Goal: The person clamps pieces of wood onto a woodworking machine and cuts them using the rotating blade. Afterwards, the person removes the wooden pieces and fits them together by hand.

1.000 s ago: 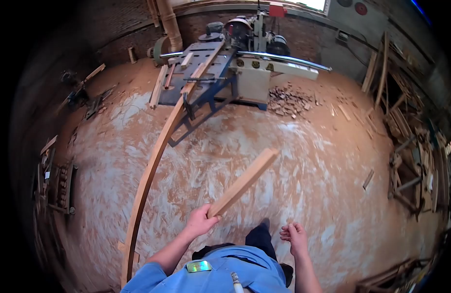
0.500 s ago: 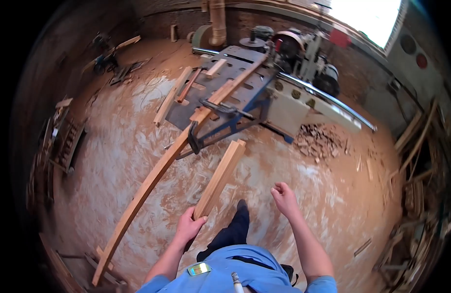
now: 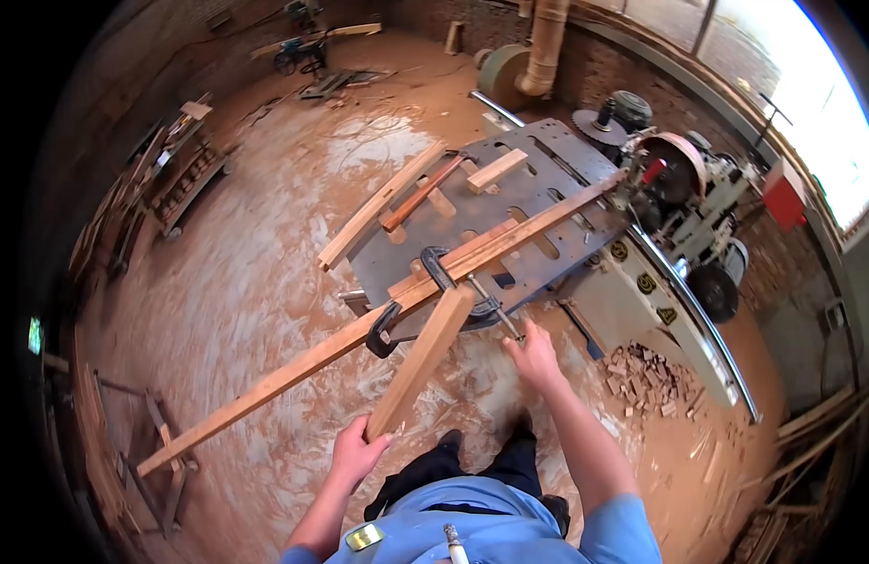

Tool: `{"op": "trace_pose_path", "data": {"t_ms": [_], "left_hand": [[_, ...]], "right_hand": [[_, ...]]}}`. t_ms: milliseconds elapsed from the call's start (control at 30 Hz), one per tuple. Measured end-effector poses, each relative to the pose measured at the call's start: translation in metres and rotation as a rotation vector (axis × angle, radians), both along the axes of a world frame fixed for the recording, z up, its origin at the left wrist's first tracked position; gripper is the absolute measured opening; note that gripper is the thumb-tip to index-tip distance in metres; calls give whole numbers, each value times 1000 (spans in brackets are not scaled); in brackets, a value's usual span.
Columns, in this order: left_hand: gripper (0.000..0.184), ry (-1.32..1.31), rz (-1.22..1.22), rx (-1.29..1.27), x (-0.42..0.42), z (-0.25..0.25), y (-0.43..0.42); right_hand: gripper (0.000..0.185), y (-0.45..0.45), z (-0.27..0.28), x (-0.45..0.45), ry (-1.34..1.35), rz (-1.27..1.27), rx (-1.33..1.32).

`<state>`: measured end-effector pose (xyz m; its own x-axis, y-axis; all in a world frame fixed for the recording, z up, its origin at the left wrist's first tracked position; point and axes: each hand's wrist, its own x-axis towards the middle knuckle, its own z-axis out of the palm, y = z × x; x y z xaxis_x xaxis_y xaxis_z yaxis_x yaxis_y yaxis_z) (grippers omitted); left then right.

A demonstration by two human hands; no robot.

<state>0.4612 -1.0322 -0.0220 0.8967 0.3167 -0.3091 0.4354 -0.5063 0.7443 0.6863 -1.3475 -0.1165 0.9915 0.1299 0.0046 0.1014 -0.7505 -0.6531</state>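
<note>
Wood dust browns the workshop floor (image 3: pixel 284 282), with a bright window (image 3: pixel 820 94) at the far right. Ahead of the person stands a machine with a slotted metal table (image 3: pixel 571 155), and a long board (image 3: pixel 265 393) runs across it, out over the floor to the near left. Smaller than that is the short wooden bar (image 3: pixel 420 365), held up in front of the body and slanting away to the far right. I'd judge it stiff, fairly light for its length and hard to damage, dry enough not to slip much; one end suits a quick carry, though its middle would balance better. Its far end overlaps the clamp (image 3: pixel 440 270) from where I look; whether they touch, I can't tell. That clamp is surely rigid, heavy iron, best taken by its screw. On the bar's near end, the left hand (image 3: pixel 357 454) has its fingers closed firmly, elbow bent. Beyond a nearly straight arm, the right hand (image 3: pixel 536 357) is at the screw's near tip; whether its fingers grip, I can't tell.
</note>
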Motion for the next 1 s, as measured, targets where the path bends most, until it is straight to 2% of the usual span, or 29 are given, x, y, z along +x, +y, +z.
{"op": "trace_pose_path", "data": {"t_ms": [33, 67, 133, 167, 200, 233, 267, 367, 467, 567, 633, 767, 867, 1000], "left_hand": [[44, 32, 51, 0, -11, -1, -6], [43, 17, 131, -5, -23, -1, -17], [40, -23, 264, -23, -46, -1, -46], [38, 9, 351, -37, -57, -1, -61], [37, 39, 429, -54, -67, 4, -81], [36, 8, 506, -100, -77, 5, -101], [35, -19, 579, -142, -85, 6, -119], [32, -48, 554, -196, -108, 14, -165], [45, -31, 572, -293, -123, 43, -213], [42, -65, 575, -90, -136, 59, -254], [37, 34, 552, -90, -151, 63, -266], [35, 59, 533, -38, -176, 52, -284], [33, -55, 471, -106, -188, 29, -291], [38, -99, 432, -43, -192, 5, -299]], "right_hand": [[61, 2, 4, 17, 164, 17, 49], [58, 2, 9, 34, 303, 101, -44], [51, 3, -12, 55, 335, 254, 127], [48, 7, -28, 57, 174, 291, 39], [42, 7, -40, 57, 240, 245, 150], [41, 5, -43, 52, 106, 282, 146], [39, 5, -31, 49, 182, 283, 77], [35, 4, -9, 44, 249, 250, 96], [34, -1, -7, 39, 240, 274, 142], [34, -11, -8, 28, 228, 293, 137], [34, -20, -9, 15, 236, 292, 137], [34, -47, -11, -18, 228, 275, 127], [33, -76, -6, -50, 204, 261, 111], [31, -119, -20, -94, 148, 291, 179]]}}
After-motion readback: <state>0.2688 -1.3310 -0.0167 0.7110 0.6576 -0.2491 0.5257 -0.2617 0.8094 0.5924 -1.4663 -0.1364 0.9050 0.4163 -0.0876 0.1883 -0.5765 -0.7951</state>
